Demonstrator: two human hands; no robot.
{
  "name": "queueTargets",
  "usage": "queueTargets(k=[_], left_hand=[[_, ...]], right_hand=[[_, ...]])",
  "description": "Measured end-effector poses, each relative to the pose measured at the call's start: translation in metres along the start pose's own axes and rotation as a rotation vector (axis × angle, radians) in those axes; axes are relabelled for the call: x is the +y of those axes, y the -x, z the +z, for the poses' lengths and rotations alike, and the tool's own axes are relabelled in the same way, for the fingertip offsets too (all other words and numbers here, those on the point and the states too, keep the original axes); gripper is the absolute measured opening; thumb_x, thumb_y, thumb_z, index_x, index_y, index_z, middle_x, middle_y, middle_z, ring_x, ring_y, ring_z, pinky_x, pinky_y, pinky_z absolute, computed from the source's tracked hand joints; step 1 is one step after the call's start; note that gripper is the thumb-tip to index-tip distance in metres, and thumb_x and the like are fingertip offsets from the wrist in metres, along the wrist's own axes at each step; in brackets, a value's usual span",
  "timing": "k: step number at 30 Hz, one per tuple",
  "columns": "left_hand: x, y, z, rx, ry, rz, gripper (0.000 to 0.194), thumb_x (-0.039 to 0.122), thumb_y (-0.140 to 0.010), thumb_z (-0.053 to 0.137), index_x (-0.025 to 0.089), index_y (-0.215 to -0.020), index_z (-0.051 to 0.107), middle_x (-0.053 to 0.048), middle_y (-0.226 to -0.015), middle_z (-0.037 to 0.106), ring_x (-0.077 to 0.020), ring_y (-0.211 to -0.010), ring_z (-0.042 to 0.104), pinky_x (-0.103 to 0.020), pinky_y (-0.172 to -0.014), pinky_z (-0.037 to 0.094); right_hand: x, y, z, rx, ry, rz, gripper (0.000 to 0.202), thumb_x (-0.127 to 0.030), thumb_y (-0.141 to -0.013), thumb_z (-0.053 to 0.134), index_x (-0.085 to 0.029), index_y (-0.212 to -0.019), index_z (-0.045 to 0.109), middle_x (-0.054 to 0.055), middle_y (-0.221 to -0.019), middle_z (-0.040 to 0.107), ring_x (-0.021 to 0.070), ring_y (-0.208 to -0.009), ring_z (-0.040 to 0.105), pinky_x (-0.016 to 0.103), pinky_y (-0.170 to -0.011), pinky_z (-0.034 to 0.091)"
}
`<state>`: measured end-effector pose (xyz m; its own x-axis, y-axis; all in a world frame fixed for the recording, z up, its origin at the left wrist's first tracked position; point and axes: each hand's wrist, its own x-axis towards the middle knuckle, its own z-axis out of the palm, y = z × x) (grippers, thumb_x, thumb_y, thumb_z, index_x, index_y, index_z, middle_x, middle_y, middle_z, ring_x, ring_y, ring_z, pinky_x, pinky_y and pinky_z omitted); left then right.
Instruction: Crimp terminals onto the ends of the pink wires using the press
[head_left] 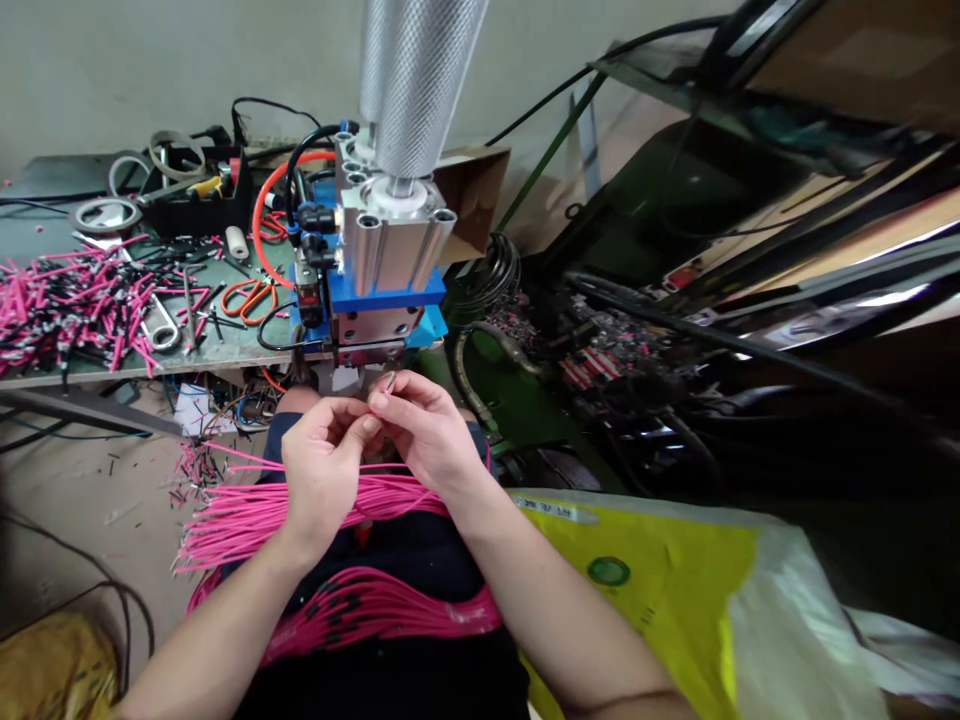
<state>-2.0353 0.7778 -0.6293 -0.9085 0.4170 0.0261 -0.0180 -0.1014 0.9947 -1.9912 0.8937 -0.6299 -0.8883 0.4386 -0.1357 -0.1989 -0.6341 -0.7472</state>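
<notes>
My left hand (326, 455) and my right hand (427, 425) meet just in front of the pneumatic press (390, 250), fingers pinched together. Between the right fingertips is a small metal-ended piece of pink wire (390, 382); the left thumb and forefinger pinch close beside it, and what lies between them is too small to make out. A bundle of pink wires (240, 515) lies across my lap under both wrists. Nearer my body rests a second pink bundle (375, 605) with black sections.
On the green workbench (217, 350) are a pile of pink and black cut pieces (75, 300), orange-handled scissors (247, 300), tape rolls (105, 215) and a black tray (202, 205). A yellow bag (645, 580) lies at the right, below dark machinery.
</notes>
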Motion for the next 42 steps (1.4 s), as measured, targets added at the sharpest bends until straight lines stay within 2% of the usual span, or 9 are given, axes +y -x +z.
queueTargets(k=[4,9,12,19,23,27,31,36,42], left_hand=[[0.000,-0.002,-0.002,-0.045,0.080,-0.070,0.015,0.026,-0.077,0.084,0.017,-0.079,0.073,0.002,-0.063,0.070,-0.0118,-0.051,0.067,-0.019,-0.052,0.058],[0.001,-0.006,0.001,-0.010,0.140,-0.068,0.020,0.031,-0.078,0.087,0.016,-0.081,0.073,0.001,-0.067,0.072,-0.0111,-0.056,0.067,-0.018,-0.054,0.057],[0.002,-0.009,0.007,0.014,0.154,-0.073,0.021,0.032,-0.079,0.087,0.016,-0.084,0.074,0.001,-0.068,0.072,-0.0105,-0.057,0.067,-0.018,-0.055,0.057],[0.001,-0.020,0.019,0.052,0.242,-0.100,0.026,0.033,-0.075,0.090,0.015,-0.086,0.075,-0.001,-0.071,0.073,-0.0125,-0.061,0.069,-0.020,-0.056,0.058],[0.001,-0.019,0.023,0.054,0.249,-0.080,0.024,0.031,-0.076,0.089,0.015,-0.091,0.078,-0.003,-0.075,0.076,-0.0164,-0.066,0.074,-0.026,-0.065,0.063],[0.001,-0.016,0.026,0.070,0.264,-0.057,0.023,0.029,-0.077,0.089,0.018,-0.096,0.081,-0.003,-0.081,0.079,-0.0156,-0.066,0.074,-0.029,-0.071,0.066],[0.000,-0.016,0.027,0.072,0.274,-0.067,0.024,0.029,-0.076,0.090,0.017,-0.096,0.082,-0.004,-0.081,0.079,-0.0160,-0.066,0.075,-0.030,-0.072,0.067],[-0.002,-0.017,0.027,0.056,0.296,-0.078,0.025,0.029,-0.078,0.089,0.017,-0.098,0.082,-0.004,-0.081,0.080,-0.0166,-0.068,0.076,-0.030,-0.073,0.068],[-0.001,-0.017,0.028,0.059,0.308,-0.097,0.023,0.027,-0.078,0.089,0.017,-0.097,0.081,-0.004,-0.080,0.080,-0.0162,-0.068,0.076,-0.028,-0.072,0.067]], right_hand=[[-0.001,-0.002,-0.001,-0.068,-0.019,0.088,0.028,-0.029,-0.063,0.096,-0.020,-0.070,0.070,-0.005,-0.074,0.063,0.0083,-0.059,0.053,0.020,-0.050,0.045],[0.004,-0.003,-0.001,0.033,0.027,-0.008,0.026,-0.036,-0.063,0.097,-0.023,-0.074,0.078,0.000,-0.086,0.076,0.0126,-0.071,0.063,0.024,-0.060,0.052],[0.005,-0.005,-0.001,0.077,0.086,-0.041,0.024,-0.040,-0.066,0.095,-0.024,-0.077,0.081,0.002,-0.091,0.079,0.0142,-0.076,0.066,0.026,-0.066,0.054],[-0.004,-0.017,0.002,0.101,0.127,-0.002,0.025,-0.044,-0.065,0.092,-0.024,-0.075,0.083,0.002,-0.076,0.075,0.0139,-0.065,0.061,0.024,-0.053,0.046],[-0.009,-0.023,0.003,0.134,0.152,0.000,0.023,-0.042,-0.064,0.091,-0.022,-0.072,0.082,0.001,-0.068,0.071,0.0106,-0.056,0.054,0.023,-0.050,0.042],[-0.014,-0.026,0.003,0.138,0.162,0.039,0.027,-0.042,-0.060,0.093,-0.021,-0.073,0.083,-0.001,-0.060,0.066,0.0089,-0.051,0.051,0.022,-0.047,0.039],[-0.016,-0.027,0.004,0.166,0.149,0.067,0.028,-0.042,-0.058,0.093,-0.020,-0.070,0.082,0.000,-0.060,0.066,0.0105,-0.052,0.053,0.022,-0.045,0.039],[-0.015,-0.028,0.004,0.188,0.152,0.073,0.025,-0.039,-0.059,0.091,-0.019,-0.069,0.080,-0.001,-0.057,0.063,0.0091,-0.048,0.048,0.022,-0.044,0.035],[-0.016,-0.028,0.003,0.200,0.153,0.070,0.022,-0.037,-0.060,0.090,-0.019,-0.070,0.081,0.000,-0.058,0.065,0.0089,-0.048,0.049,0.021,-0.043,0.037]])
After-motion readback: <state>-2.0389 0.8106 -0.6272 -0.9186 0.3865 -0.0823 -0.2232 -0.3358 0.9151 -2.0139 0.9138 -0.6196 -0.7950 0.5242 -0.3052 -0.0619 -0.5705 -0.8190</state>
